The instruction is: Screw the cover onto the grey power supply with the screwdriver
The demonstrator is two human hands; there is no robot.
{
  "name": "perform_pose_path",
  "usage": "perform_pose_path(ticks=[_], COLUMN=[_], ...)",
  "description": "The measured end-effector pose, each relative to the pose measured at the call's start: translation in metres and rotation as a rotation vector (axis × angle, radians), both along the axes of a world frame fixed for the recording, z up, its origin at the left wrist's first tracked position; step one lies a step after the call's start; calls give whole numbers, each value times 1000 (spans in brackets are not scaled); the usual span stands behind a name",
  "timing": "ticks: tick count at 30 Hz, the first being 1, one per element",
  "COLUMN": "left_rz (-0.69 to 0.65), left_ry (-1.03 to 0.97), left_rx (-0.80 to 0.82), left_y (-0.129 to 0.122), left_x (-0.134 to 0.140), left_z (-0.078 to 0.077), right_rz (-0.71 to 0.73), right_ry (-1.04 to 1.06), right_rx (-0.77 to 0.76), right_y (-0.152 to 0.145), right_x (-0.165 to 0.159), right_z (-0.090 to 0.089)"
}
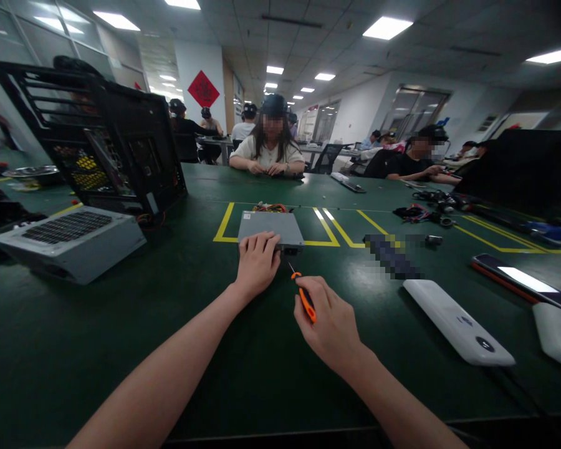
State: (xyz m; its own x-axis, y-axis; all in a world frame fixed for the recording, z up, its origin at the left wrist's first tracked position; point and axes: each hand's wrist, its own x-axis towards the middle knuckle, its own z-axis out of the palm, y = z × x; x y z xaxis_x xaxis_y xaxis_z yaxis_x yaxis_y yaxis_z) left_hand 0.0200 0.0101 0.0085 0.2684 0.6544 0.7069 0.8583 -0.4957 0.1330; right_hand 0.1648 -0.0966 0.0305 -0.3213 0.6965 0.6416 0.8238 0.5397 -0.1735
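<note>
A grey metal power supply unit [285, 226] lies flat on the green table, with a bundle of coloured wires [268, 209] at its far side. My left hand [257, 259] grips its near left edge, fingers over the top and thumb down by the front face. In my right hand [327, 315] is a screwdriver [307, 304] with an orange and black handle. Its thin shaft points up and left toward the unit's front, near the dark power socket [290, 251]. The tip looks apart from the unit.
On the left stand an open black computer case [161, 143] and a larger grey vented power supply [93, 249]. To the right lie white power banks [458, 321], a phone [528, 280] and cables [416, 212]. A person [273, 146] sits across the table [191, 386].
</note>
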Motion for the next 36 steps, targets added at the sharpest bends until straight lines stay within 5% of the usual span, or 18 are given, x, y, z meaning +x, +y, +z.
perform_pose_path(ticks=[9,14,21,36], left_rz=[6,15,1,-5], left_ry=[-4,5,14,-32], left_rx=[1,1,-14,9], left_y=[1,0,0,2], left_x=[0,0,0,3], left_z=[-1,0,2,0], right_rz=[-43,108,-75,4], right_ry=[53,-119,119,145], right_rx=[-30,-53,-169,-115], right_y=[0,-1,-3,-2], right_x=[-2,-2,2,7], right_z=[1,-6,-4,3])
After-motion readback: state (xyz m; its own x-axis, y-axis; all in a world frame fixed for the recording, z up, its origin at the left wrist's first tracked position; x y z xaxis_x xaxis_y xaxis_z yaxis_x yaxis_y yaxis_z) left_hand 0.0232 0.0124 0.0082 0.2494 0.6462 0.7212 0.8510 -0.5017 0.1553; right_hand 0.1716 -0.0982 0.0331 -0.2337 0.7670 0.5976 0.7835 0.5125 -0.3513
